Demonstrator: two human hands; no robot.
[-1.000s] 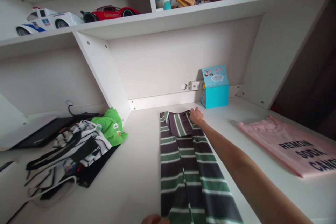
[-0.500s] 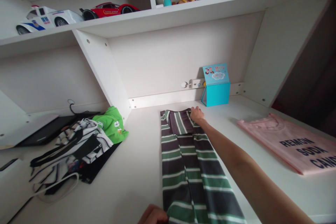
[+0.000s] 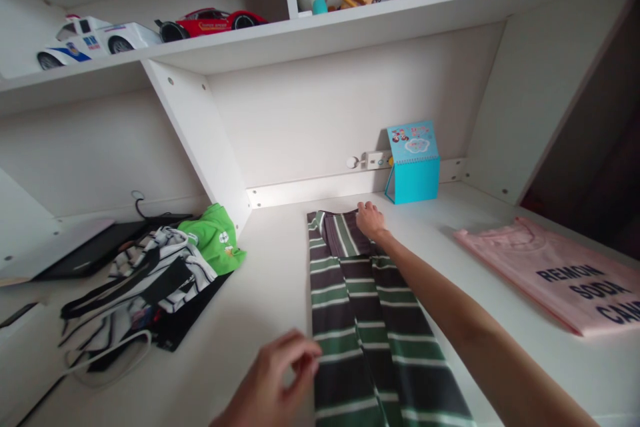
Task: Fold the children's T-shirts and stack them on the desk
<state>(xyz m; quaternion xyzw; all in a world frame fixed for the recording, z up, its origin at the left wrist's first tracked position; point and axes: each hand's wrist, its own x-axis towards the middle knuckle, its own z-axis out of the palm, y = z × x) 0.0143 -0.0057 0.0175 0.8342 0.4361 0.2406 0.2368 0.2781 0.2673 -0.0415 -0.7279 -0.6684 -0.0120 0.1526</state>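
Note:
A striped shirt (image 3: 367,307) in dark, green and white lies folded into a long strip on the white desk (image 3: 240,320), running away from me. At its far end, a folded-over piece shows stripes in another direction. My right hand (image 3: 371,219) reaches to the far right corner, with its fingers curled closed on the fabric edge. Beside the strip's left edge, nearer to me, my left hand (image 3: 277,373) hovers slightly blurred. A gap shows between its thumb and bent forefinger, and nothing is in it.
A folded pink T-shirt (image 3: 545,273) lies to the right. Behind stands a blue desk calendar (image 3: 416,177) near a wall socket (image 3: 376,160). Rumpled clothes (image 3: 170,273), a green garment (image 3: 215,237) and a white cable (image 3: 120,350) lie left. Toys, including a red car (image 3: 213,21), sit on the shelf overhead.
My left hand has let go of the shirt's near left edge and moved up and away from me. My right hand has shifted slightly left along the far edge.

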